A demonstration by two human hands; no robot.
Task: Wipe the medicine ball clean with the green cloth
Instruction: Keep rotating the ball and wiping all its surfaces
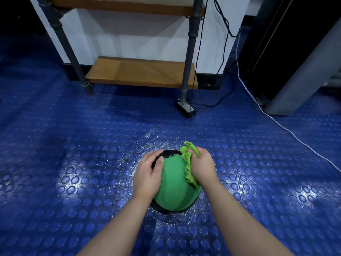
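A green and black medicine ball [174, 189] rests on the blue studded floor, low in the middle of the head view. My left hand [149, 174] lies flat on its upper left side, fingers spread over the black part. My right hand [202, 165] grips a bunched bright green cloth [188, 163] and presses it against the ball's upper right side. Part of the cloth sticks out above my fingers, and part hangs down along the ball.
A metal-framed shelf with wooden boards [140, 72] stands against the white wall ahead. A black power adapter [185, 108] and black cables lie by its right leg. A white cable [276, 122] runs across the floor to the right, beside a dark grey cabinet [295, 71]. White specks dot the floor around the ball.
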